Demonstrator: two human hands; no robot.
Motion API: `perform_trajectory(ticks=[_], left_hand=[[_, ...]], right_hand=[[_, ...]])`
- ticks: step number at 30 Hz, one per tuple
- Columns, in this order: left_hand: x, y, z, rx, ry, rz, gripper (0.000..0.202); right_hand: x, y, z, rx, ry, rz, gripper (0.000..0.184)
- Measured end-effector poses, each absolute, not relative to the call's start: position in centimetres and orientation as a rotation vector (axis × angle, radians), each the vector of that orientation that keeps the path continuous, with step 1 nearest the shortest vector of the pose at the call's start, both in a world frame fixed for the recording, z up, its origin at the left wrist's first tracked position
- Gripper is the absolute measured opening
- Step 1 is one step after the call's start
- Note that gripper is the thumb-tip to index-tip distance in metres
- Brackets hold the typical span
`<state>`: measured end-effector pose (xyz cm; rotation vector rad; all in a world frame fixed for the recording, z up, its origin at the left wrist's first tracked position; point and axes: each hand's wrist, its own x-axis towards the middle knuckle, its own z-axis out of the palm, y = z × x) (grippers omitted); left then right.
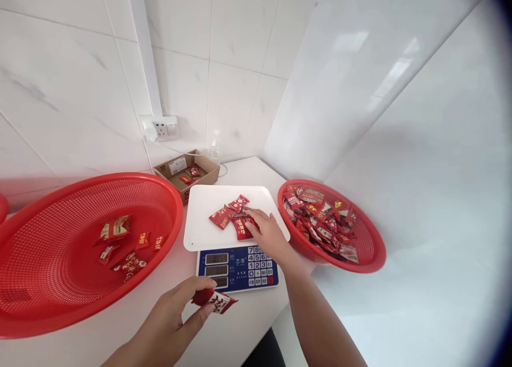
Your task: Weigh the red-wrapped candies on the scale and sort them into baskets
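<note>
My left hand (180, 308) pinches a small red snack packet (218, 301) with white print between thumb and fingers, in front of the scale. My right hand (267, 231) reaches over the white pan (200, 217) of a blue digital scale (240, 271). Its fingers are stretched out and rest on a dark red packet (240, 229); whether they grip it I cannot tell. Beside it on the pan lie another red packet (221, 217) and a smaller one with pale spots (239, 202). A further packet is partly hidden beneath the fingers.
At left stands a large red mesh basket (52, 239) with several packets; a second red basket (370, 249) at right is heaped with them. Behind the scale are a cardboard box (208, 172) holding a few packets, a clear plastic bottle (216, 145) and a wall socket (160, 129).
</note>
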<state>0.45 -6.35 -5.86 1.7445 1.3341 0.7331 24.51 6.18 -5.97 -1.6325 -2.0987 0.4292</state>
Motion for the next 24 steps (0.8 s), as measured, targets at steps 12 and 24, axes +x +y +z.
perform_trajectory(ticks=[12, 24], left_hand=[[3.0, -5.1, -5.3, 1.762, 1.190, 0.756, 0.018], [-3.4, -4.0, -4.2, 2.058, 1.816, 0.747, 0.047]], right_hand=[[23.4, -3.4, -2.6, -1.011, -2.055, 1.426, 0.058], [34.6, 1.0, -4.9, -1.959, -1.545, 0.002, 0.059]])
